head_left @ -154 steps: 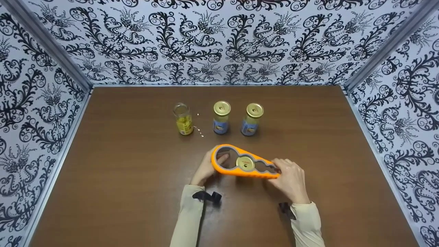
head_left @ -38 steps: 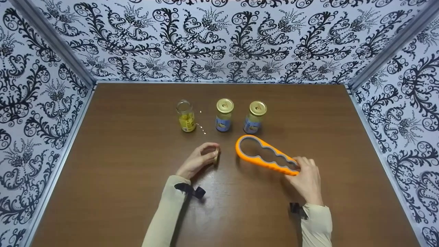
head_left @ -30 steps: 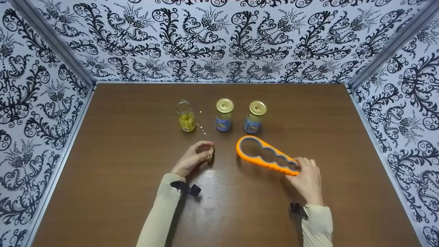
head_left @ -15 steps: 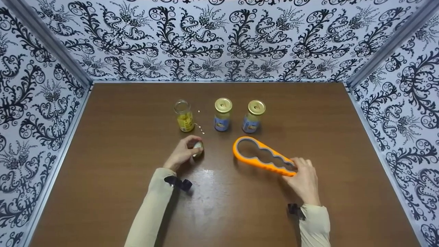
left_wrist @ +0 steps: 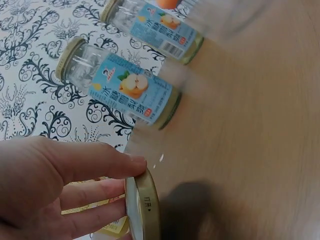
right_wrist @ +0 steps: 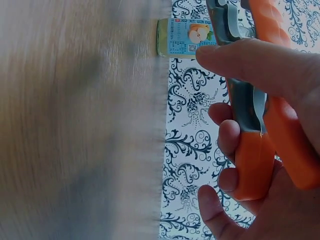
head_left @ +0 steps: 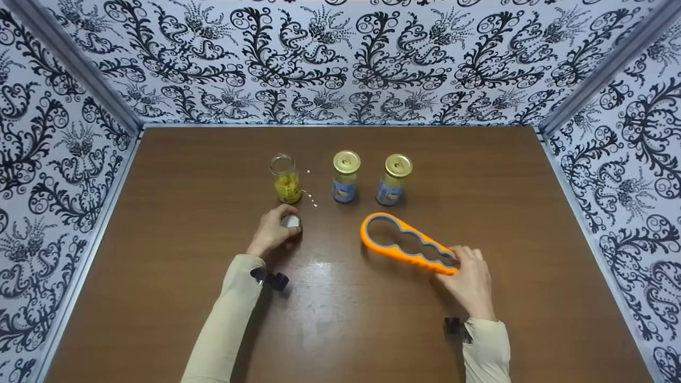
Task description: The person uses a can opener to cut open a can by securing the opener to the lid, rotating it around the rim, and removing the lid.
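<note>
My left hand (head_left: pixel 270 232) pinches a gold jar lid (left_wrist: pixel 148 205) by its edge, thumb on one side and fingers on the other. In the head view the lid's pale inner side (head_left: pixel 291 221) shows, just in front of an uncovered glass jar (head_left: pixel 288 187) with a yellow label and yellow contents. My right hand (head_left: pixel 471 282) grips the narrow end of an orange jar opener (head_left: pixel 407 257) with grey scalloped inner edges; nothing sits in its loop. The right wrist view shows the thumb and curled fingers around the opener's orange handles (right_wrist: pixel 255 165).
Two jars with gold lids and blue labels, a middle one (head_left: pixel 345 181) and a right one (head_left: pixel 392 183), stand upright behind the opener. Small pale specks (head_left: pixel 313 201) lie beside the uncovered jar. Patterned walls (head_left: pixel 340 64) border the brown table (head_left: pixel 340 330) at back and sides.
Earlier the opener surrounded the lid, with both hands at it. Since then my left hand has carried the lid left towards the uncovered jar. My right hand has moved the opener a little right.
</note>
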The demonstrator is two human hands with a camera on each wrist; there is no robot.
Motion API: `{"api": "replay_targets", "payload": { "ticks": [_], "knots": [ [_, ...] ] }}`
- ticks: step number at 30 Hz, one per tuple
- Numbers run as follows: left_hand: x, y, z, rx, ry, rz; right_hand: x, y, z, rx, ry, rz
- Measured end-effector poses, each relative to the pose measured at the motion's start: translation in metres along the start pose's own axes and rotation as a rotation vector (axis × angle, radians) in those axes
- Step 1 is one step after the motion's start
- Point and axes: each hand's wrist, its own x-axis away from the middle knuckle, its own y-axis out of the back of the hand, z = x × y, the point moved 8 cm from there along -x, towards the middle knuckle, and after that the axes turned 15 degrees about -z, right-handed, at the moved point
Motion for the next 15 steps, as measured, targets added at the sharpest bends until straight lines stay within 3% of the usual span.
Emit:
{"api": "replay_targets", "payload": {
  "ticks": [4,11,15],
  "knots": [
    [-0.0034,0.0025,0.0039,-0.052,-0.013,-0.007,0.0008,0.0007,-0.0014,0.003,-0.006,-0.004],
    [-0.0080,0.0068,0.0036,-0.135,-0.121,-0.062,0.0025,0.0008,-0.0025,0.009,-0.007,-0.017],
    [-0.0081,0.0036,0.0043,-0.168,-0.131,-0.058,0.0031,-0.0007,-0.0018,0.006,-0.016,-0.016]
  ]
}}
